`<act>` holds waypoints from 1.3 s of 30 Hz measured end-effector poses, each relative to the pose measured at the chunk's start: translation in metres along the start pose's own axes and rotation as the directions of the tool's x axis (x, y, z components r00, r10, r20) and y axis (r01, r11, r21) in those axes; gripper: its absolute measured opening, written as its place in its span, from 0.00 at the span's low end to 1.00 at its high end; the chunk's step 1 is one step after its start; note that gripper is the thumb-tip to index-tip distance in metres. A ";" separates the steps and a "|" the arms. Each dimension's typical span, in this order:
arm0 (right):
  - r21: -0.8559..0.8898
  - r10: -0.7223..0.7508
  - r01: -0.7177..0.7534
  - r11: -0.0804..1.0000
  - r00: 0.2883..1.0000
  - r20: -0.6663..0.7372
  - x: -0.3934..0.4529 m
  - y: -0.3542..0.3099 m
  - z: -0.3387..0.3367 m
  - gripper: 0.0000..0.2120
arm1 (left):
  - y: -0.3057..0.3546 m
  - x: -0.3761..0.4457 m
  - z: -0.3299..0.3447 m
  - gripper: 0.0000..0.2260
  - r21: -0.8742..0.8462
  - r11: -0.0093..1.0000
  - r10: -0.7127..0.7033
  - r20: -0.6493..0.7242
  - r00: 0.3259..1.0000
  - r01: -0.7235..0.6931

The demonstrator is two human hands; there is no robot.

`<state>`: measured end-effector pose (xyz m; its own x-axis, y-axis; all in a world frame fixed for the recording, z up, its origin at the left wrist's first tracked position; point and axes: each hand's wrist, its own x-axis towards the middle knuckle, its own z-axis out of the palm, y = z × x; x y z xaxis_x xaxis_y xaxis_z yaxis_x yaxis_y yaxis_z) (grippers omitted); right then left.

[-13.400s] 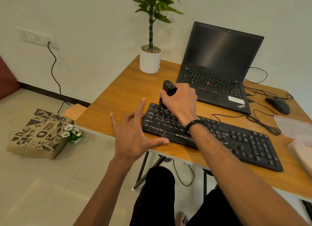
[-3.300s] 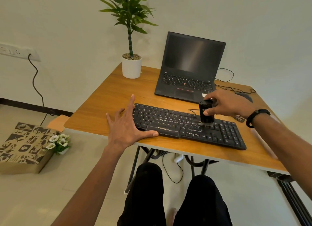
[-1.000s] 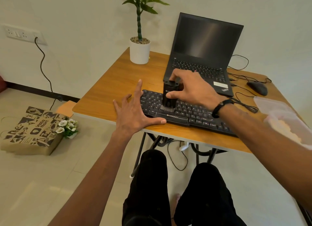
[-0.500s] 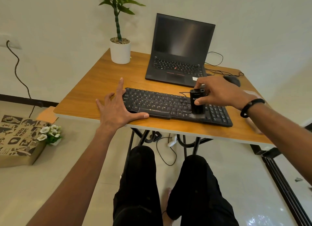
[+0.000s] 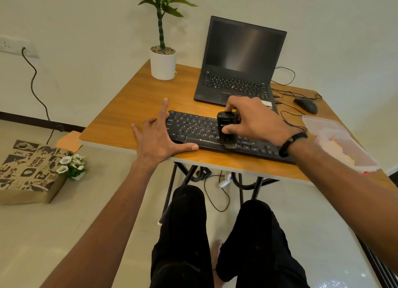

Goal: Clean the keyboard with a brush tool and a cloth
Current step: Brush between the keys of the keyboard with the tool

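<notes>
Keyboard (image 5: 193,129) on table (image 5: 133,106) near front edge. Brush tool (image 5: 226,129) back at mid-board by the space bar, swept left from number-pad end; pinched by right hand (image 5: 253,120). Left hand (image 5: 160,137) splayed flat, bracing left end. Brushing continues; cloth stage pending.

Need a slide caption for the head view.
Right hand grips brush tool on black keyboard; left hand braces its left end.

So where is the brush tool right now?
In the head view the brush tool stands upright on the middle of the keyboard, gripped by the right hand, just in front of the laptop.
</notes>
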<state>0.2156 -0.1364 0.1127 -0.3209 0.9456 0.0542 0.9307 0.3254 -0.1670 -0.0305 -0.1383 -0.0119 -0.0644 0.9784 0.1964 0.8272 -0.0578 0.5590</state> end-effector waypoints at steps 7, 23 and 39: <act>0.189 -0.087 0.105 0.976 0.991 -0.106 0.028 -0.060 0.028 0.20 | -0.003 0.000 0.000 0.68 -0.003 1.000 0.006 -0.001 1.000 -0.006; -0.040 -0.053 0.056 0.998 0.997 0.062 0.020 -0.023 -0.002 0.19 | -0.001 -0.002 -0.001 0.69 -0.020 1.000 0.000 -0.019 1.000 -0.001; 0.270 -0.134 0.162 0.949 0.984 -0.120 0.055 -0.073 0.037 0.20 | -0.003 -0.003 0.001 0.69 -0.026 1.000 -0.006 -0.052 0.999 0.004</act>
<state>0.1237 -0.1078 0.0912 -0.4194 0.8868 0.1941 0.7835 0.4616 -0.4159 -0.0326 -0.1404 -0.0151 -0.0981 0.9670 0.2351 0.8123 -0.0586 0.5803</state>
